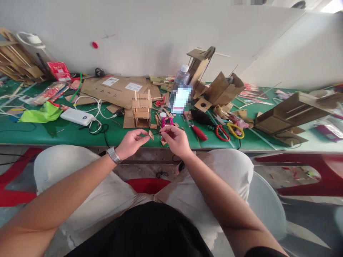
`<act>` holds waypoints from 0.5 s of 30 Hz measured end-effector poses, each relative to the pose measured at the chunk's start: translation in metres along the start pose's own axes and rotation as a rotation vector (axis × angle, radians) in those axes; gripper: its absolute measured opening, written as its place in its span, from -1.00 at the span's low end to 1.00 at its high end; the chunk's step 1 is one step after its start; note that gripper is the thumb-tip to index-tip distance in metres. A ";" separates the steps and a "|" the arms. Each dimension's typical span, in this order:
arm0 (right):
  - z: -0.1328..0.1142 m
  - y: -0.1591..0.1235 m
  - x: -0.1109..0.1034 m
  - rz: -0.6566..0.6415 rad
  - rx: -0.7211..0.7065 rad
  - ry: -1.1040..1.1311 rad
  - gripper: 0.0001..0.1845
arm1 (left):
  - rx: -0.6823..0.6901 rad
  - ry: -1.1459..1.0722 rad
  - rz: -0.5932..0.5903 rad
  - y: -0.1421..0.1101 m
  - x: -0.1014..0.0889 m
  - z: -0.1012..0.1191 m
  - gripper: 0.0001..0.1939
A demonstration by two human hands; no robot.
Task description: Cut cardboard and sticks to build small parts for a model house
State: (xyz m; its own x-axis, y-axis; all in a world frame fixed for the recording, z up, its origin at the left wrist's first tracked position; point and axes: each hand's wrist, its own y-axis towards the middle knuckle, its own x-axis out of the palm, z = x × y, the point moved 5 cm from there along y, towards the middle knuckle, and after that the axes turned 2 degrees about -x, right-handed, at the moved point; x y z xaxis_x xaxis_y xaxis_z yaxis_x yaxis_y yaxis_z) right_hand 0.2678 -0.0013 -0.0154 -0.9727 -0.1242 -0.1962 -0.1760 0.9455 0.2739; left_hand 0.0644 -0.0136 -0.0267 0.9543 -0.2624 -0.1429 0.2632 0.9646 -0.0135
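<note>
Between the fingertips of my left hand is a small piece of cardboard, held over the table's front edge. My right hand pinches a thin dark stick-like piece, whose tip reaches the cardboard; whether it passes through I cannot tell. Just behind my hands stands a small cardboard tower with wooden sticks at its corners. A pink object and a small white cap sit beyond my right fingers, among cardboard scraps.
On the green table lie a white power bank, a red-handled screwdriver, red-handled scissors and yellow-handled ones. A lit phone leans against a plastic bottle. Cardboard structures stand at the right.
</note>
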 end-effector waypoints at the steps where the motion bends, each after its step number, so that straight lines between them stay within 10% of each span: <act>1: -0.001 0.000 0.001 -0.009 -0.008 -0.003 -0.81 | 0.005 0.009 -0.006 0.000 0.000 0.000 -0.61; 15: -0.001 -0.011 0.023 -0.124 -0.073 -0.081 -0.82 | -0.069 -0.193 -0.045 -0.001 0.004 -0.012 -0.75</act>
State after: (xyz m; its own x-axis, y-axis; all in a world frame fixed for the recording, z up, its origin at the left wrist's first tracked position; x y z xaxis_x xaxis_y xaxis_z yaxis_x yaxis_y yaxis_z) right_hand 0.2471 -0.0147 -0.0222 -0.9278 -0.2109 -0.3076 -0.3072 0.8998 0.3097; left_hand 0.0667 -0.0152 -0.0393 0.9530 -0.2984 0.0515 0.3019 0.9496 -0.0839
